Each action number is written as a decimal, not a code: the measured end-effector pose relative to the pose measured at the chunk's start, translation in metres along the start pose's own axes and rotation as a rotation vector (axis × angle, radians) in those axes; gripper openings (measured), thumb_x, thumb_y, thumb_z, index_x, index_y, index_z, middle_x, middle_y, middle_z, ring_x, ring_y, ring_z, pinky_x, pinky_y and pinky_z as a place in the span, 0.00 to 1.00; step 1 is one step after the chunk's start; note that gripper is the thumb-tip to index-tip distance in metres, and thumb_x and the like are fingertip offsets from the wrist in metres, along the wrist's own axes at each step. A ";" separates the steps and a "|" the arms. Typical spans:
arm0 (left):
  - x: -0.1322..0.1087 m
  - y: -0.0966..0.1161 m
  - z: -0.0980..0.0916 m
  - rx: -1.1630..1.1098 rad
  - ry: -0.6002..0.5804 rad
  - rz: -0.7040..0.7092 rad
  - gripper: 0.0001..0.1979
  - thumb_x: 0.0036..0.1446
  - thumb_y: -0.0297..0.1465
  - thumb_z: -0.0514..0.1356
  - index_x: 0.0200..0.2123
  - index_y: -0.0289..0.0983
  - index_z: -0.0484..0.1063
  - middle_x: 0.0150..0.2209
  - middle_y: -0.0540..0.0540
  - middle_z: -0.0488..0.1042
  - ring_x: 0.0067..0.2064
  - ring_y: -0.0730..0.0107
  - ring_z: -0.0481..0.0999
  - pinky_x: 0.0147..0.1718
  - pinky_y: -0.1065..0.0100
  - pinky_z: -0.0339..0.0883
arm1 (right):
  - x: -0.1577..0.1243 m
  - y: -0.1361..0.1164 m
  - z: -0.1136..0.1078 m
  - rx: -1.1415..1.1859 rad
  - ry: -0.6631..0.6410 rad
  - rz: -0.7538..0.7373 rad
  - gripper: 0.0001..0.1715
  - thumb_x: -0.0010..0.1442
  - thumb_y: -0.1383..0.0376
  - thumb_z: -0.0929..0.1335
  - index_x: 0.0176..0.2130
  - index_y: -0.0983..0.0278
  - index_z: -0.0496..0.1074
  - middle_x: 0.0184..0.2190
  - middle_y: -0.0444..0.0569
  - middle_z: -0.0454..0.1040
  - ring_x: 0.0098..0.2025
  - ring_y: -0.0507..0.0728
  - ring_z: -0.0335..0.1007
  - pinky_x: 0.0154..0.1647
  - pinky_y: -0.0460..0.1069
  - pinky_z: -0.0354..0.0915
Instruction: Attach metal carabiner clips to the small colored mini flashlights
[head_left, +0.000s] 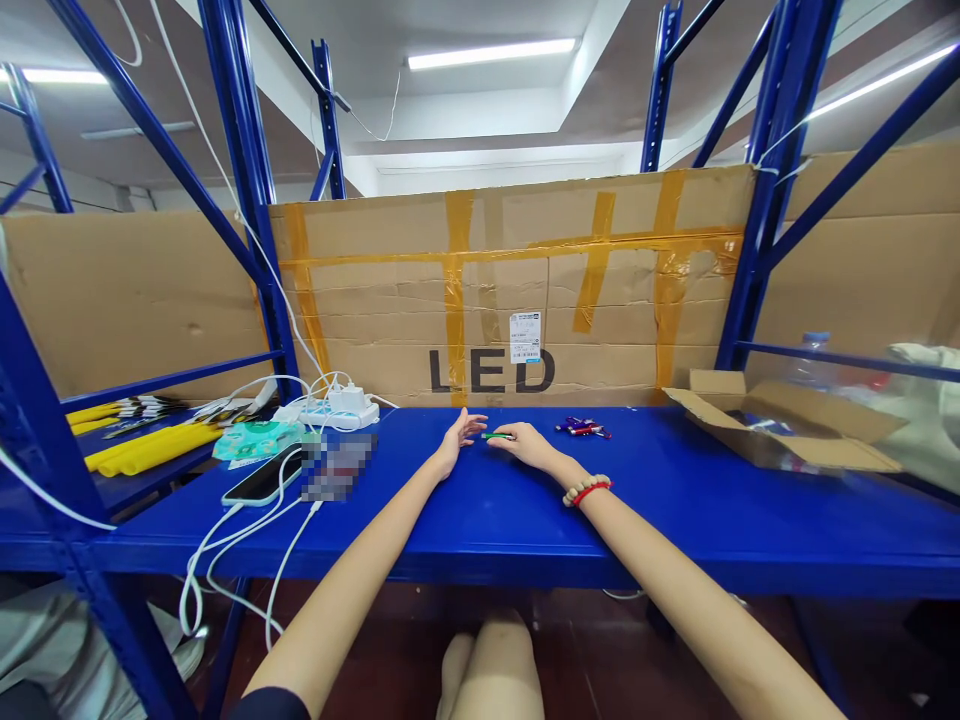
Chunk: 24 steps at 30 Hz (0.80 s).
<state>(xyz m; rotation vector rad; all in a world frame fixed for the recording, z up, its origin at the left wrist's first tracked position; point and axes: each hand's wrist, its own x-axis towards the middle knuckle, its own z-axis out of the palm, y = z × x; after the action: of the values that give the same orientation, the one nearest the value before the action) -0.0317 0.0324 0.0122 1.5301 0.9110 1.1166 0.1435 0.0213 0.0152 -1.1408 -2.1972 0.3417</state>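
Note:
My right hand (pixel 526 446) is closed around a small slim green object (pixel 495 436), whose exact kind is too small to make out. Its green end points left, toward my other hand. My left hand (pixel 456 441) rests on edge on the blue shelf top (pixel 480 520), fingers stretched out and apart, holding nothing. A narrow gap separates its fingertips from the green object. Right of my right hand, beyond its wrist, lies a little pile of shiny red, blue and purple slim pieces (pixel 583 428).
At the left are a phone (pixel 262 478), white cables, a power strip (pixel 341 410) and a teal packet (pixel 259 440). An open cardboard box (pixel 787 435) stands at the right. Taped cardboard marked LED (pixel 375 300) walls the back, between blue posts (pixel 765 200).

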 end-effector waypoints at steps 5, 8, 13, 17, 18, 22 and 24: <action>0.001 -0.001 -0.003 -0.097 0.021 -0.021 0.31 0.60 0.49 0.37 0.48 0.38 0.70 0.49 0.40 0.73 0.59 0.55 0.63 0.52 0.57 0.54 | 0.000 0.005 -0.002 0.024 0.021 -0.001 0.26 0.58 0.49 0.64 0.35 0.67 0.78 0.28 0.48 0.74 0.29 0.52 0.61 0.30 0.45 0.54; 0.001 0.000 -0.003 -0.096 0.013 -0.027 0.32 0.60 0.49 0.36 0.49 0.38 0.70 0.50 0.40 0.72 0.59 0.56 0.62 0.53 0.57 0.54 | -0.002 0.004 -0.001 0.027 0.016 -0.033 0.29 0.57 0.46 0.63 0.32 0.67 0.77 0.26 0.48 0.73 0.28 0.51 0.59 0.28 0.45 0.54; 0.000 0.002 -0.001 -0.036 0.008 -0.051 0.32 0.61 0.49 0.35 0.49 0.38 0.70 0.49 0.40 0.73 0.58 0.58 0.65 0.51 0.60 0.57 | -0.004 0.001 -0.001 -0.011 0.023 -0.001 0.30 0.55 0.43 0.64 0.29 0.67 0.76 0.22 0.45 0.69 0.25 0.50 0.57 0.27 0.45 0.53; -0.001 0.002 0.001 0.007 0.017 -0.052 0.34 0.60 0.51 0.36 0.48 0.37 0.70 0.48 0.40 0.73 0.56 0.59 0.66 0.50 0.62 0.59 | -0.005 -0.003 -0.002 -0.010 0.032 0.013 0.28 0.54 0.45 0.65 0.30 0.66 0.77 0.23 0.45 0.71 0.27 0.50 0.58 0.27 0.45 0.53; -0.001 0.003 0.002 0.016 0.019 -0.051 0.34 0.59 0.52 0.36 0.48 0.36 0.70 0.48 0.39 0.73 0.56 0.59 0.66 0.50 0.62 0.59 | -0.006 -0.004 -0.002 -0.002 0.035 0.010 0.28 0.55 0.45 0.65 0.30 0.66 0.77 0.24 0.46 0.71 0.27 0.50 0.58 0.28 0.45 0.53; -0.002 0.004 0.001 0.029 0.011 -0.055 0.35 0.58 0.54 0.38 0.48 0.36 0.71 0.48 0.39 0.73 0.56 0.59 0.67 0.49 0.62 0.59 | -0.007 -0.007 -0.003 0.019 0.042 0.010 0.31 0.54 0.43 0.63 0.29 0.67 0.76 0.22 0.46 0.69 0.26 0.50 0.57 0.27 0.45 0.53; -0.003 0.004 0.001 0.020 0.008 -0.058 0.34 0.58 0.53 0.38 0.47 0.36 0.71 0.48 0.40 0.73 0.55 0.59 0.68 0.50 0.62 0.59 | -0.007 -0.009 -0.003 0.085 0.020 -0.005 0.32 0.53 0.42 0.63 0.29 0.68 0.75 0.23 0.46 0.69 0.27 0.50 0.57 0.28 0.46 0.54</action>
<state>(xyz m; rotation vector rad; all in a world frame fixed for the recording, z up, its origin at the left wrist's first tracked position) -0.0319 0.0288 0.0157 1.5074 0.9685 1.0753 0.1424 0.0105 0.0188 -1.0882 -2.1462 0.4161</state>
